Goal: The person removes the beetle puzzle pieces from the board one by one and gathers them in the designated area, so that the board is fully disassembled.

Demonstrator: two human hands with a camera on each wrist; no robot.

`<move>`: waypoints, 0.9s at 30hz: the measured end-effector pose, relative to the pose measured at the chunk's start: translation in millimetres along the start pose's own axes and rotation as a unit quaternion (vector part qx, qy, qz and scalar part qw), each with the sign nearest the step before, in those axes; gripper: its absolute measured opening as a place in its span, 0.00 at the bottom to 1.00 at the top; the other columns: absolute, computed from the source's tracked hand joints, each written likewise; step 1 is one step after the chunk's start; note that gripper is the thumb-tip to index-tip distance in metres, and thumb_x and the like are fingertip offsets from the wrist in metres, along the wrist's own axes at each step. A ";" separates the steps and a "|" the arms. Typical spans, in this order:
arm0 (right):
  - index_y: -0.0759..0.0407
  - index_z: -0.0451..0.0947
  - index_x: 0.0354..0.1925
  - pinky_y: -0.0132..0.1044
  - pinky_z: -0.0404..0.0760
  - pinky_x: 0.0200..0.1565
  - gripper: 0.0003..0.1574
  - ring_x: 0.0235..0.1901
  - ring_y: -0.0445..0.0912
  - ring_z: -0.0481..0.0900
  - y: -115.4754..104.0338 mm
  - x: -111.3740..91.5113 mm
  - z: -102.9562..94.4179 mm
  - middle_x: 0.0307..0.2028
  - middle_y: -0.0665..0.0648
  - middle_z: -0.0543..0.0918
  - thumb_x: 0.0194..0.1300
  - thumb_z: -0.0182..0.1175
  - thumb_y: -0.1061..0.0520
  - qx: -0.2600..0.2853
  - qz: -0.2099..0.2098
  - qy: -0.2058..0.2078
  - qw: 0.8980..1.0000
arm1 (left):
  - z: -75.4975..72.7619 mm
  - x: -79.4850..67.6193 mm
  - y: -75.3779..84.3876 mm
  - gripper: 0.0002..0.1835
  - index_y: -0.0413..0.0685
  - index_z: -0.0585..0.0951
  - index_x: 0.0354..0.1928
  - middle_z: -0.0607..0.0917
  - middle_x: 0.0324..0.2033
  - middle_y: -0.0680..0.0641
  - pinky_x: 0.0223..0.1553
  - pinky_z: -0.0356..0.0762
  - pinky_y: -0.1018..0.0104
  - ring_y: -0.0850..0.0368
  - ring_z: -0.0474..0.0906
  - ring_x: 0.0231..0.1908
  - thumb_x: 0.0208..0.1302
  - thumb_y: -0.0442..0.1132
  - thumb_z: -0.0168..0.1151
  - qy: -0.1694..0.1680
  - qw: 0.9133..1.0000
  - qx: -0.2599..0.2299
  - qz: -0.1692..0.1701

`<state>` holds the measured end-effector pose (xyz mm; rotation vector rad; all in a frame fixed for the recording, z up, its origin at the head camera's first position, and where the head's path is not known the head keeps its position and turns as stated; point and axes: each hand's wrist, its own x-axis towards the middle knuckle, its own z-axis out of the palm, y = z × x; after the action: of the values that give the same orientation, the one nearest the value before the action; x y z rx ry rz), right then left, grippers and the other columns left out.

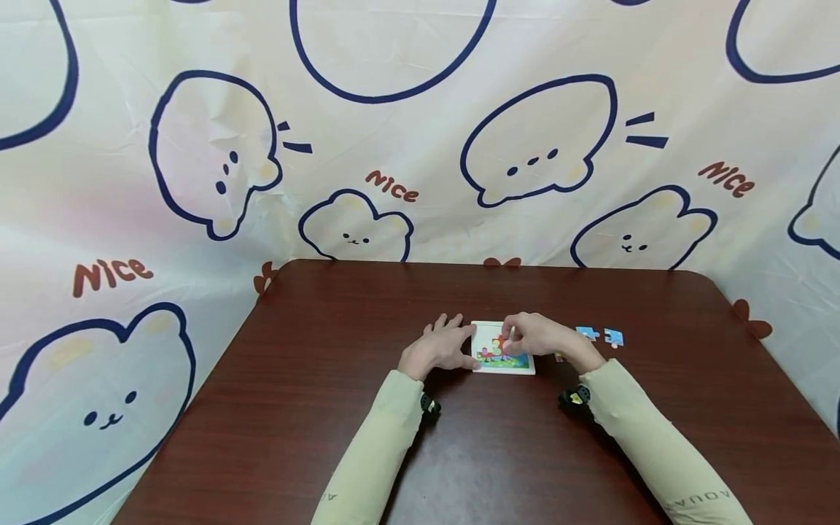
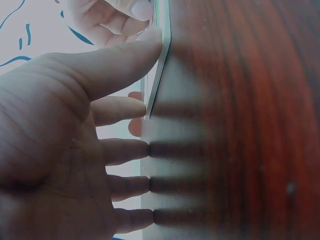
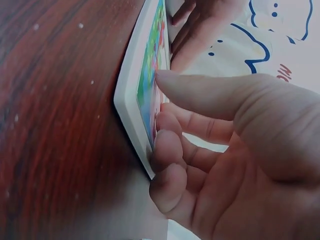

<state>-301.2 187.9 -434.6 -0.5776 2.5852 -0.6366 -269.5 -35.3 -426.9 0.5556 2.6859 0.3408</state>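
A white-framed jigsaw puzzle (image 1: pixel 505 368) with a colourful picture, green and blue along its bottom, lies on the table. At its left side my left hand (image 1: pixel 446 346) is spread, thumb and index fingertip touching the frame (image 2: pixel 167 30), the other straight fingers on the tabletop. Over the picture's right part, my right hand (image 1: pixel 538 334) has its fingers curled, with thumb (image 3: pixel 200 92) and fingertips right at the picture surface (image 3: pixel 148 75). I cannot tell whether a piece is between them. My right hand covers part of the picture.
Loose blue jigsaw pieces (image 1: pixel 613 337) lie right of the puzzle, one more (image 1: pixel 587 333) just behind the right wrist. Another bit of a piece (image 1: pixel 560 357) shows under that wrist. The brown table (image 1: pixel 367 306) meets a printed cloth backdrop (image 1: pixel 433 146) at its far edge.
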 end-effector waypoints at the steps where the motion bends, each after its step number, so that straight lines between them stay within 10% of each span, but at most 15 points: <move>1: 0.54 0.78 0.43 0.36 0.73 0.32 0.13 0.32 0.47 0.74 0.1 0.6 0.5 0.33 0.55 0.79 0.63 0.67 0.51 0.000 0.001 -0.001 1.000 | 0.0 -0.2 -0.1 0.41 0.61 0.60 0.75 0.51 0.78 0.45 0.74 0.48 0.42 0.40 0.42 0.77 0.63 0.59 0.63 0.001 1.000 -0.001 0.001; 27: 0.54 0.73 0.43 0.37 0.72 0.32 0.14 0.31 0.47 0.74 -2.4 0.6 2.0 0.32 0.55 0.79 0.64 0.66 0.53 0.001 0.011 -0.003 1.000 | 1.5 2.0 -1.7 0.41 0.62 0.61 0.75 0.52 0.78 0.45 0.74 0.48 0.41 0.40 0.43 0.77 0.62 0.60 0.64 0.003 1.000 0.001 -0.003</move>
<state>-300.1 185.1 -435.1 -0.5477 2.5816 -0.6297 -271.1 -35.8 -429.4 0.5485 2.6928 0.3397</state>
